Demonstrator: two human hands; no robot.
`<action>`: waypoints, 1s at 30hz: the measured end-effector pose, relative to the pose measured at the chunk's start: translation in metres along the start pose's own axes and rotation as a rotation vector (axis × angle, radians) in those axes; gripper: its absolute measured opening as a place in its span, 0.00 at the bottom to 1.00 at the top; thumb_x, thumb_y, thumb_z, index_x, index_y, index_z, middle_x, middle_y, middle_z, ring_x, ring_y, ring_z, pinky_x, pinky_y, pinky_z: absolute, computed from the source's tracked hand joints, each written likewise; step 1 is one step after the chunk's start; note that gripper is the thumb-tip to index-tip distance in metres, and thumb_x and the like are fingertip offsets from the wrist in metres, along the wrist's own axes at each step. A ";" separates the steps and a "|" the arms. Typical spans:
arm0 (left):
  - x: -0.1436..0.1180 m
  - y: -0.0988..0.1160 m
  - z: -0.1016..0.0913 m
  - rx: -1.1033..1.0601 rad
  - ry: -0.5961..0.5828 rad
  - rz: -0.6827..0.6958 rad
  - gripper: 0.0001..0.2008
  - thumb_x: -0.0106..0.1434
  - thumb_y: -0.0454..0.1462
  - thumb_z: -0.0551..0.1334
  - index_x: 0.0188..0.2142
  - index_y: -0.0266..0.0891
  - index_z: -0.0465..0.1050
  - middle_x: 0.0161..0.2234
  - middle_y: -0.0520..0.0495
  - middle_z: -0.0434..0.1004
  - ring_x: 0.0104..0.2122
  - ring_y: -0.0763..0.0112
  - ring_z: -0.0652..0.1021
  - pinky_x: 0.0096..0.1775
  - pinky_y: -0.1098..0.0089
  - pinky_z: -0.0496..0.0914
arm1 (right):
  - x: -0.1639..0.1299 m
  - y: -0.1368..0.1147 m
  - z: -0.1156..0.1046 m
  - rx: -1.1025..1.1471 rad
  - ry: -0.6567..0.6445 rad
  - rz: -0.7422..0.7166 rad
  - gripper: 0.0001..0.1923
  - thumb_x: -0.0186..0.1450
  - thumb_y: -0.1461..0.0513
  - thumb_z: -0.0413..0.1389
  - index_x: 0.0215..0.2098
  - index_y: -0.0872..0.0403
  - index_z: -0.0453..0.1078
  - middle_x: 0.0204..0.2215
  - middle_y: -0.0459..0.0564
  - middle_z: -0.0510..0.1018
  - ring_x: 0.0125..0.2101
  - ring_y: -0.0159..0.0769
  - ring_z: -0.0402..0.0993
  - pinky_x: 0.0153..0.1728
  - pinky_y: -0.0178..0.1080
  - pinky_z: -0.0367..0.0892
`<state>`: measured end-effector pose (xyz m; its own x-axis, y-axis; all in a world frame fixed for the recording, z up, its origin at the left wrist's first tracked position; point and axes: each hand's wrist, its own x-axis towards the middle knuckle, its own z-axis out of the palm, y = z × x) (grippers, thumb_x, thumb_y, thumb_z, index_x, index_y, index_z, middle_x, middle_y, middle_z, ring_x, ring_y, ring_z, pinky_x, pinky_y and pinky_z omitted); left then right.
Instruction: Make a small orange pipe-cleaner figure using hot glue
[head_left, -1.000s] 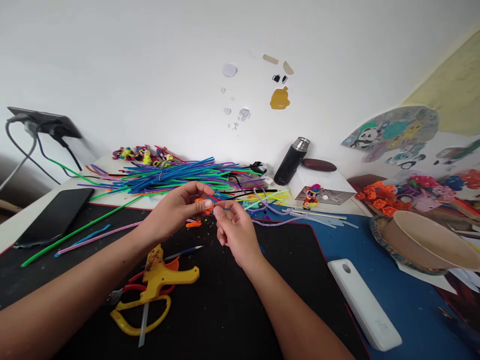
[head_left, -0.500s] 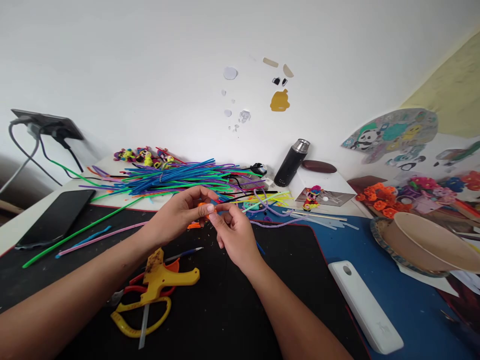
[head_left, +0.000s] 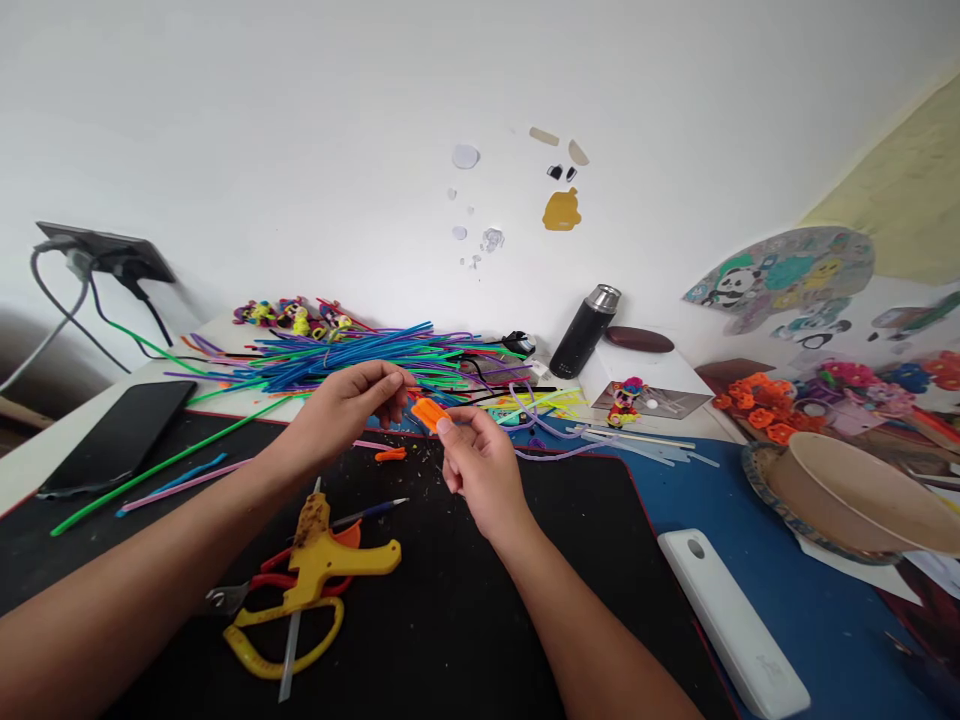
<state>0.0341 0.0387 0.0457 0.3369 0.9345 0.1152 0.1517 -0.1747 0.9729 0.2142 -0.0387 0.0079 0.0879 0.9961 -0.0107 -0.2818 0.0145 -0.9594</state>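
Between the thumb and fingers of my right hand is a small orange bundle of folded pipe cleaner, held up above the black mat. My left hand is just to its left, apart from the bundle, with its fingers loosely bent and nothing visible in them. Below the hands, another short orange piece lies on the mat. A yellow hot glue gun with a clear glue stick rests nearer to me, over red-handled pliers and beside a blue pen.
Behind my hands spreads a pile of coloured pipe cleaners. A black phone lies left. A thermos, a small figure and glue sticks are at the back right; a white power bank and a bowl are farther right.
My left hand has let go of the orange bundle and drawn back left. The bundle stays in my right hand and now shows more fully. The view has shifted slightly.
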 end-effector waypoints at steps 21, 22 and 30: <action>0.001 -0.010 -0.003 0.160 -0.073 -0.029 0.27 0.66 0.60 0.63 0.26 0.42 0.66 0.18 0.54 0.69 0.19 0.73 0.67 0.24 0.72 0.61 | 0.001 -0.003 -0.003 0.022 0.048 -0.025 0.22 0.62 0.45 0.68 0.40 0.52 0.72 0.17 0.33 0.63 0.12 0.24 0.57 0.15 0.31 0.49; 0.000 -0.009 -0.003 0.191 -0.068 -0.020 0.28 0.67 0.60 0.61 0.23 0.42 0.64 0.17 0.54 0.66 0.18 0.73 0.66 0.24 0.71 0.60 | 0.000 -0.003 -0.003 0.013 0.041 -0.028 0.22 0.63 0.45 0.68 0.40 0.52 0.72 0.16 0.33 0.63 0.12 0.24 0.56 0.15 0.31 0.49; 0.000 -0.015 0.002 0.381 -0.130 0.101 0.17 0.65 0.52 0.64 0.41 0.43 0.81 0.35 0.47 0.84 0.33 0.61 0.79 0.34 0.67 0.71 | 0.000 -0.001 -0.002 0.012 0.028 -0.037 0.21 0.64 0.46 0.67 0.40 0.52 0.72 0.17 0.34 0.64 0.12 0.25 0.57 0.15 0.32 0.50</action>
<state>0.0339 0.0403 0.0311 0.4790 0.8638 0.1561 0.4369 -0.3888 0.8112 0.2159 -0.0389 0.0080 0.1246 0.9921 0.0164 -0.2897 0.0522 -0.9557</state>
